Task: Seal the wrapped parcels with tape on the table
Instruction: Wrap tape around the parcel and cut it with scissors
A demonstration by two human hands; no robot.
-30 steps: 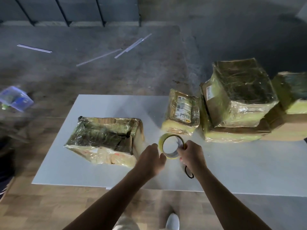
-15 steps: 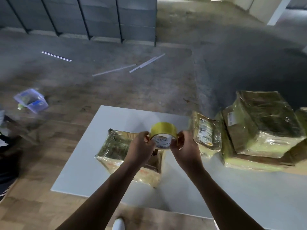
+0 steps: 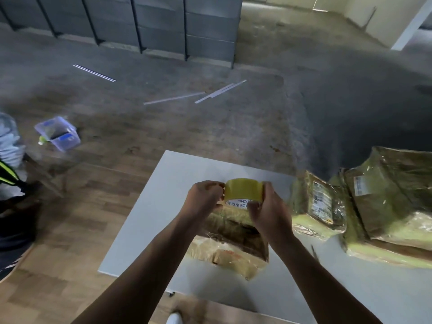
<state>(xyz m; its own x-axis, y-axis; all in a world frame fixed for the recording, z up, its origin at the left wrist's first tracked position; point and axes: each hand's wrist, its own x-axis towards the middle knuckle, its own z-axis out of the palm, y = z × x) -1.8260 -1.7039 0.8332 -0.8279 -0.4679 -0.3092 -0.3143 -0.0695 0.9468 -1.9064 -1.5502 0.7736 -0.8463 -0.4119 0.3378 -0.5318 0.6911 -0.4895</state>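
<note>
A yellow tape roll point(image 3: 243, 189) is held up in front of me over the white table point(image 3: 149, 220). My left hand point(image 3: 204, 197) pinches its left side and my right hand point(image 3: 268, 211) grips its right side, thumb on the white core. Under my hands lies a plastic-wrapped parcel point(image 3: 231, 246), partly hidden by my arms. A smaller wrapped parcel point(image 3: 320, 204) with a label stands to its right. A large wrapped parcel point(image 3: 392, 197) sits at the right edge on a flat one.
A clear plastic box point(image 3: 58, 134) lies on the floor at the left. Another person point(image 3: 9, 164) is at the far left edge. White strips point(image 3: 210, 94) lie on the concrete floor beyond the table. Grey shelving stands at the back. My shoe point(image 3: 174, 318) shows below the table's near edge.
Both hands lifted the tape roll off the table and raised it above the near parcel. My view swung to the left and upward, so the parcels shifted right in the frame.
</note>
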